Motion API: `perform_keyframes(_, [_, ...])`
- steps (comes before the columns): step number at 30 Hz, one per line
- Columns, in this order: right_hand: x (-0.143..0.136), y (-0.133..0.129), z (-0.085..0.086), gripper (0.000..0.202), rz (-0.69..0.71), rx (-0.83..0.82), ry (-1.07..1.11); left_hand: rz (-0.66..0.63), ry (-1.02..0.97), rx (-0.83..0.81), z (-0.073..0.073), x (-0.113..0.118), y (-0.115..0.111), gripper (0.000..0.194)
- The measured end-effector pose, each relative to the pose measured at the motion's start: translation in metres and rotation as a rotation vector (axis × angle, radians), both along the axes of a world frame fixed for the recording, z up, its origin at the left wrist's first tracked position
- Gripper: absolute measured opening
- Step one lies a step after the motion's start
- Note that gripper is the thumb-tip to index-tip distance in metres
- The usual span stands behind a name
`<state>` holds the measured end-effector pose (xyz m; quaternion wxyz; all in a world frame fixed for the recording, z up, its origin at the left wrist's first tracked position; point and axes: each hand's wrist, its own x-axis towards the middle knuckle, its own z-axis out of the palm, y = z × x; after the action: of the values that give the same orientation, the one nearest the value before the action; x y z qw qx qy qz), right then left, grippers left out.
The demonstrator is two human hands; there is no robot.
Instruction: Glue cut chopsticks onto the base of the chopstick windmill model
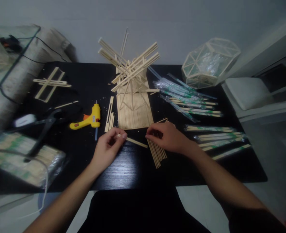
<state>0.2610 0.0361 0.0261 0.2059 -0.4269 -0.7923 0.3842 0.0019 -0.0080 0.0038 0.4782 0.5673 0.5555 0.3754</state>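
Note:
My left hand [109, 145] pinches one end of a wooden chopstick [136, 142], which points right and slightly down above the black table. My right hand [165, 137] is closed over a row of loose chopsticks [157, 153], thumb and forefinger together near their upper left edge. Whatever may lie between those fingertips is hidden. Beyond both hands lies a flat panel of chopsticks [135, 111] side by side, with a structure of crossed chopsticks [133, 71] standing at its far part. Short sticks [110, 116] lie to the left of the panel.
A yellow glue gun [88, 119] rests left of the panel. Wrapped chopsticks [217, 137] spread over the right side. Behind them stands a faceted stick frame [210, 63]. Crossed sticks [52, 83] lie far left, with a black clamp-like tool [44, 127] and a plastic-wrapped bundle [24, 158] nearer.

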Motion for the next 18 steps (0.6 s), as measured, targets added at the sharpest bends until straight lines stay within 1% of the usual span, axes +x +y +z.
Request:
perform_keyframes(3, [-0.002, 0.002, -0.007, 0.005, 0.028, 0.037, -0.026, -0.276, 0.092, -0.009, -0.002, 0.002, -0.003, 0.026])
perform_keyframes(4, [-0.002, 0.002, -0.009, 0.006, 0.038, 0.046, -0.037, -0.353, 0.116, -0.017, -0.003, 0.003, -0.004, 0.025])
perform_keyframes(5, [-0.002, 0.003, -0.011, 0.008, 0.048, 0.055, -0.053, -0.394, 0.133, -0.021, -0.004, 0.005, -0.004, 0.023])
perform_keyframes(7, [-0.001, 0.004, -0.014, 0.011, 0.068, 0.067, -0.088, -0.387, 0.138, -0.02, -0.006, 0.009, -0.003, 0.022])
perform_keyframes(10, [0.001, 0.004, -0.016, 0.012, 0.088, 0.066, -0.115, -0.342, 0.13, -0.009, -0.006, 0.017, 0.0, 0.029])
perform_keyframes(13, [0.004, 0.005, -0.015, 0.013, 0.089, 0.066, -0.099, -0.386, 0.167, 0.008, -0.002, 0.024, 0.002, 0.022])
perform_keyframes(18, [0.007, 0.007, -0.012, 0.015, 0.091, 0.059, -0.107, -0.431, 0.223, 0.071, 0.001, 0.028, -0.003, 0.021])
